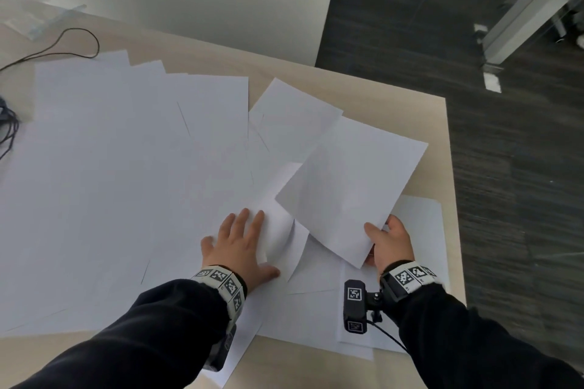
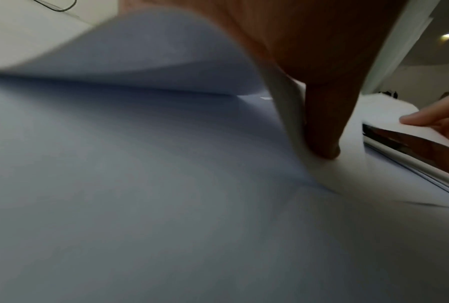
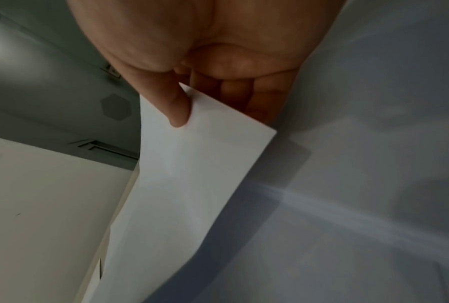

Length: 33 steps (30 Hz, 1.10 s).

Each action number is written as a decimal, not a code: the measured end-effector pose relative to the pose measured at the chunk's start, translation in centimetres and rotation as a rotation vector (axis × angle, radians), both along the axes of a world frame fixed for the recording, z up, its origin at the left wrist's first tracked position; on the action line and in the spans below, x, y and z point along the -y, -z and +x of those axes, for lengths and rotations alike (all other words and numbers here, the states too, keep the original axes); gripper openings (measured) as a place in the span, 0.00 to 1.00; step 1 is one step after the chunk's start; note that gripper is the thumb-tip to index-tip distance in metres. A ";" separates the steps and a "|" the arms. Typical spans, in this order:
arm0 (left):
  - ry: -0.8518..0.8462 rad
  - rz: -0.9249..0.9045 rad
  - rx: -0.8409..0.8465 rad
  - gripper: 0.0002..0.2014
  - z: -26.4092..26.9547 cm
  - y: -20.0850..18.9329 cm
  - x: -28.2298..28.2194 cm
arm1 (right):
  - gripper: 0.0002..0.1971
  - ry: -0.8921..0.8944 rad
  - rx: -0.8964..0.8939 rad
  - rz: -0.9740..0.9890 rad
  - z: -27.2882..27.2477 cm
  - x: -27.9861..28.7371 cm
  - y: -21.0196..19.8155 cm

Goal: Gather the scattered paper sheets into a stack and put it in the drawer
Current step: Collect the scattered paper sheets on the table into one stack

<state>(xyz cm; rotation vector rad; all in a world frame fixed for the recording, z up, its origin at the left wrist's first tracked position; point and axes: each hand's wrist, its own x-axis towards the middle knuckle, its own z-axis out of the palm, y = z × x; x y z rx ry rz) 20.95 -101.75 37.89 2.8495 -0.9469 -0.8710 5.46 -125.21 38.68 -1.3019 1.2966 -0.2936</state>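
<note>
White paper sheets (image 1: pixel 126 167) lie fanned and overlapping across a pale wooden worktop (image 1: pixel 442 230), some reaching its near edge. The left hand (image 1: pixel 240 246) presses flat, fingers spread, on the sheets, buckling one beside its thumb. The right hand (image 1: pixel 390 243) pinches a lifted sheet (image 1: pixel 350 186) at its near corner, thumb on top. Thin, light and limp, the paper likely slides easily and creases; edges offer the best hold. A dark cable (image 1: pixel 63 47) loops at the far left; dark carpet lies beyond. No drawer is in view.
</note>
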 end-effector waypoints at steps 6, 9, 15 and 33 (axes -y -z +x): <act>-0.120 -0.184 0.034 0.40 2.0 -1.1 -1.1 | 0.04 0.231 -0.064 -0.078 -1.0 1.4 -0.5; -0.257 -0.262 -0.035 0.32 3.3 -1.4 -1.5 | 0.03 0.273 -0.068 -0.099 -1.5 2.1 -0.8; -0.335 -0.404 -0.020 0.19 3.8 -3.1 0.5 | 0.11 0.136 0.063 0.028 -0.5 1.3 -2.2; 0.286 -0.114 -0.065 0.42 -2.2 -1.4 2.9 | 0.05 -0.379 -0.076 0.108 0.6 -4.8 -1.3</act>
